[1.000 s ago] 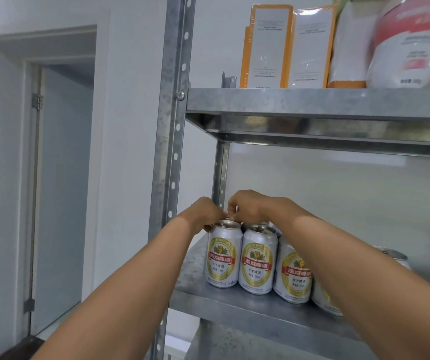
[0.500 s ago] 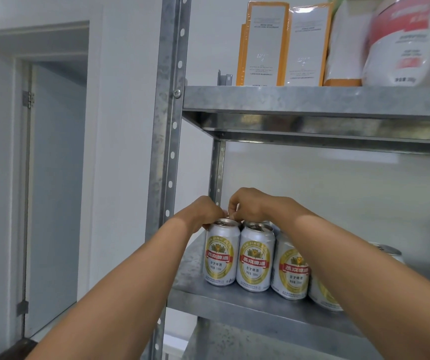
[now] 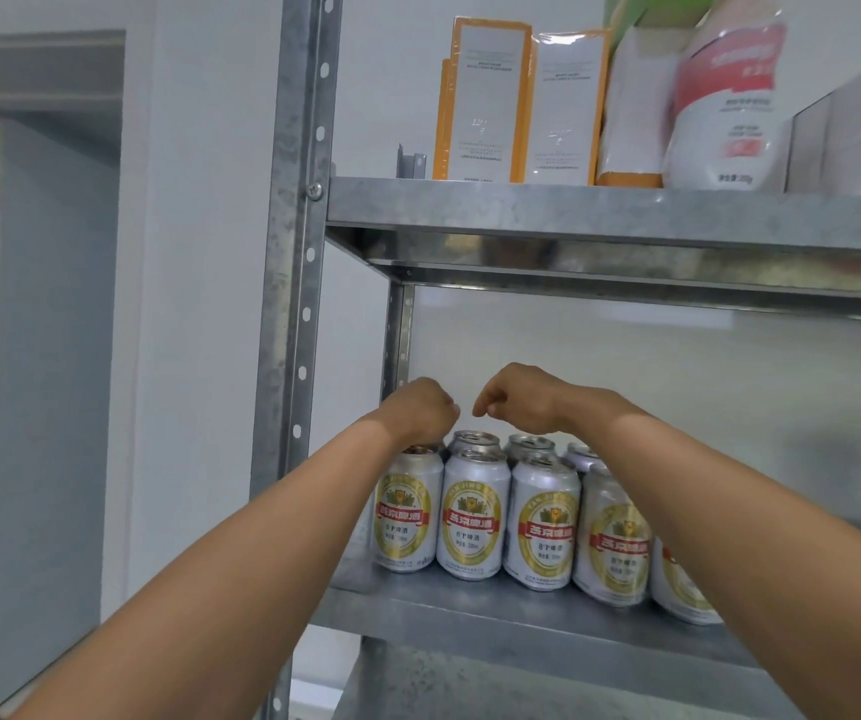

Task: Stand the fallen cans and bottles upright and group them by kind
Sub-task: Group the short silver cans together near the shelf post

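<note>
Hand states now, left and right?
Left hand: curled over the leftmost can, grip cannot be told.
Right hand: closed, holding nothing.

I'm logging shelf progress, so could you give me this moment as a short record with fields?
cans: white beer cans, those in view upright, front and back rows, on lower shelf
left hand: above the leftmost can, grip hidden
right hand: fingers curled, above the cans, holding nothing
upper shelf: orange-edged boxes, red-and-white pouch
fallen items: none in view
</note>
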